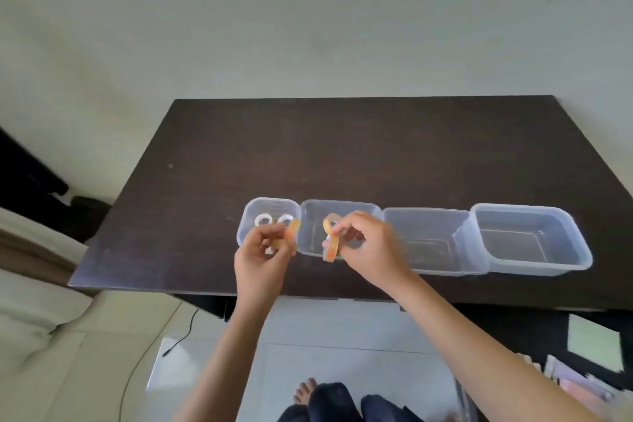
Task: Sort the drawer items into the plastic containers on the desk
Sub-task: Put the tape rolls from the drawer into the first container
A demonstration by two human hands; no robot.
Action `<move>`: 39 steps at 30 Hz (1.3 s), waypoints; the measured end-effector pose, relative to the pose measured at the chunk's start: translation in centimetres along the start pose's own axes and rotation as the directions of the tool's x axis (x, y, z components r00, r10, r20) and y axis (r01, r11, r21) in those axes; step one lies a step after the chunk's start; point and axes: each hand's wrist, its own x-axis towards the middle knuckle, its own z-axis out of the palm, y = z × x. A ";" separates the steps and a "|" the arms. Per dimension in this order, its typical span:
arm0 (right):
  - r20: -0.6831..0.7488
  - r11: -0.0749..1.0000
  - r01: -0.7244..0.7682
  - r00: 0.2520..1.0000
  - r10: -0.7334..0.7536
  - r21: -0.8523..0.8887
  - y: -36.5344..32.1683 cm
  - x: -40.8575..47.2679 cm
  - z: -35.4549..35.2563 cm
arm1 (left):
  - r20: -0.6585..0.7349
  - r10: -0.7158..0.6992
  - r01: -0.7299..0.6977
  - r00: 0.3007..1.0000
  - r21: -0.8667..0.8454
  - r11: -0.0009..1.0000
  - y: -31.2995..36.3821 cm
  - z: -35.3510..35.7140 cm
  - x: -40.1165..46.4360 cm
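Along the desk's (342,147) near edge stand four clear plastic containers in a row, sides touching. Leftmost container (251,216) holds two white tape rolls (274,220). Left hand (263,257) hovers over its near rim, fingers curled, pinching one orange-tan tape roll (291,233). Right hand (366,247) is above second container (313,219), fingers curled round two more orange-tan rolls (331,243), one upper, one lower. Third container (428,240): contents unclear. Fourth container (531,236), largest, sits nearest desk's right edge. Below desk edge: bare foot (303,394), white floor.
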 end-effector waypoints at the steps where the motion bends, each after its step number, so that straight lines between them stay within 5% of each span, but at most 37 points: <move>1: 0.022 1.000 -0.019 1.000 0.019 -0.002 -0.5 1.0 1.4 | -0.009 0.020 -0.020 1.000 0.028 0.999 0.1 -1.1 1.4; 9: 0.268 0.972 -0.144 0.944 0.191 -0.188 -1.5 6.7 9.8 | 0.160 -0.017 -0.041 0.987 0.354 0.934 -3.3 -5.0 10.7; 15: 0.313 0.929 -0.204 0.900 0.302 -0.309 -0.1 8.1 12.9 | 0.316 -0.088 -0.078 0.945 0.476 0.876 -5.5 -4.9 13.3; 24: 0.307 0.945 -0.178 0.915 0.261 -0.273 0.7 8.4 12.2 | 0.289 -0.090 -0.047 0.953 0.436 0.899 -5.9 -5.8 12.5; 39: 0.162 0.971 -0.131 0.973 0.164 -0.201 2.9 -0.3 2.1 | 0.311 0.130 -0.205 0.942 0.225 0.952 -4.2 1.5 2.5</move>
